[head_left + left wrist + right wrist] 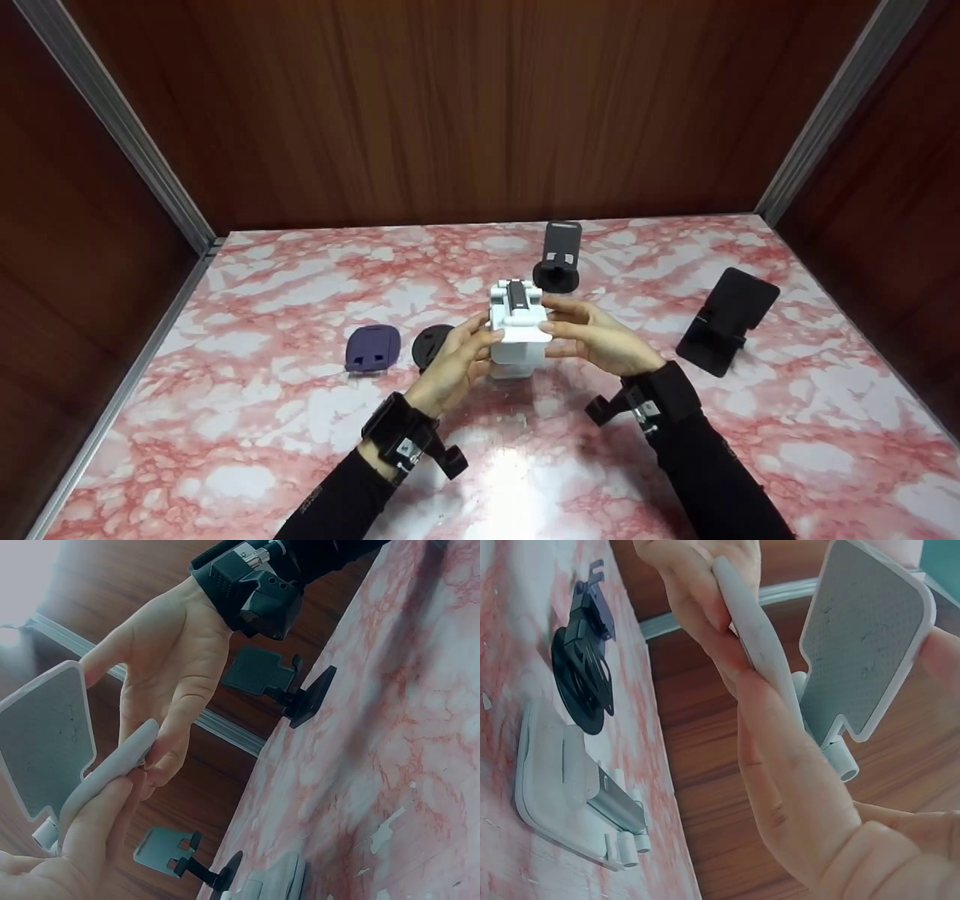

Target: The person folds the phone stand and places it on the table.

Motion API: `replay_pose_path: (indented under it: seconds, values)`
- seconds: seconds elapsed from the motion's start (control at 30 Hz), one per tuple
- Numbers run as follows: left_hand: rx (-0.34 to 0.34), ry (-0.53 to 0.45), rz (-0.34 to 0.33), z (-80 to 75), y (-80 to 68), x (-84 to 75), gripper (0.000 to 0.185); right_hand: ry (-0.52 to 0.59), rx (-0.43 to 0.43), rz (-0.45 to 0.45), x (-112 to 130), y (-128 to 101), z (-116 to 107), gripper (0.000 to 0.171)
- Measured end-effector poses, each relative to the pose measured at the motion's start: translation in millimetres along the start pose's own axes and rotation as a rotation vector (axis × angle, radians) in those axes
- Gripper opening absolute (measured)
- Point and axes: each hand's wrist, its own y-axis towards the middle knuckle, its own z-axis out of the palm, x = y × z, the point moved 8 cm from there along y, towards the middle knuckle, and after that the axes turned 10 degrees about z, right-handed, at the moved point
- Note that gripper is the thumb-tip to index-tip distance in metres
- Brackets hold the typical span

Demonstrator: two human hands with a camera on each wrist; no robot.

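A white folding phone stand [523, 330] is held up between both hands, over the table. My left hand [448, 369] pinches its left edge, and my right hand [609, 343] grips the right side with the thumb on top. In the right wrist view, the stand's grey-padded plate [862, 637] is angled away from its white base [759, 637], with fingers of both hands along that base. A second white folding stand [551, 787] lies folded on the table beneath, mostly covered by the held one in the head view.
A purple stand [373, 347] and a round black stand [430, 343] lie to the left. A dark phone stand [561, 251] stands upright at the back; a black one [729, 319] is at the right. Wooden panels [480, 112] wall in the marbled table [247, 420].
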Motion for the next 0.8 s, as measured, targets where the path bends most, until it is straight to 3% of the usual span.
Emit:
replay_pose_path:
  seconds: [0.3,0.8]
  values:
    - [0.005,-0.035,0.017,-1.0,1.7,0.7,0.065,-0.006,0.014,-0.021,0.5,2.2,-1.8,0.078]
    - [-0.004,0.079,0.022,-6.7,2.4,-0.1,0.07,-0.034,0.014,-0.056,0.1,4.2,-2.4,0.07]
